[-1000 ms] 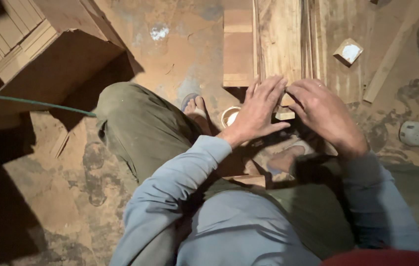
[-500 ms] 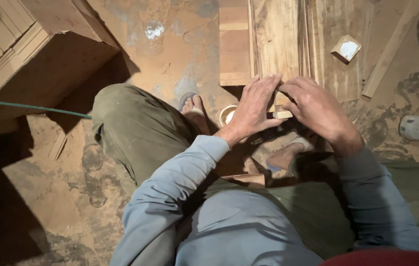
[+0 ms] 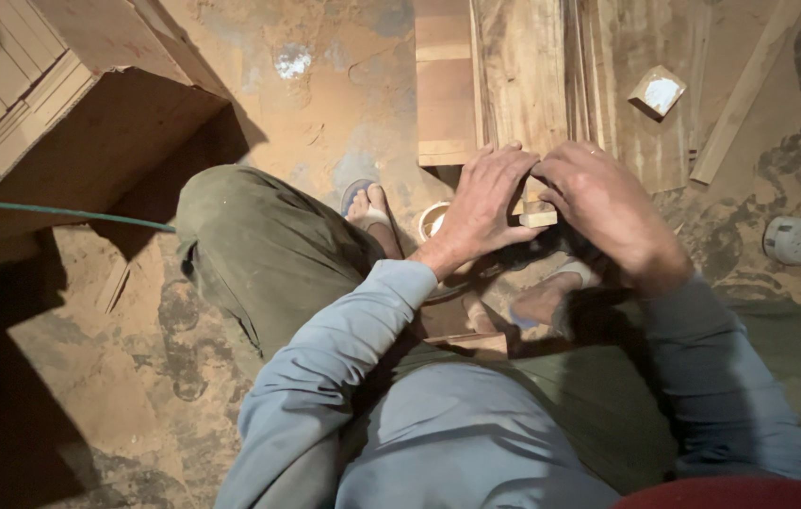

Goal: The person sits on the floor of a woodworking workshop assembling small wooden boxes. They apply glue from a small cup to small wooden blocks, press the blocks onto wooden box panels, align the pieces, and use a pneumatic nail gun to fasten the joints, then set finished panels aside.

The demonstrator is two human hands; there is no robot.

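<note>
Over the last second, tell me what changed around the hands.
The left hand and right hand closed in from a spread, flat pose and now pinch a small wooden block between them. The planks, the small square piece and the wooden crate stayed put.

A dusty reddish dirt floor (image 3: 306,104) fills the view, patchy and stained. Wooden boards (image 3: 523,75) lie flat at the top, a large wooden crate (image 3: 71,104) sits upper left, and a thin green cord (image 3: 52,211), perhaps a hose, crosses its shadow
</note>
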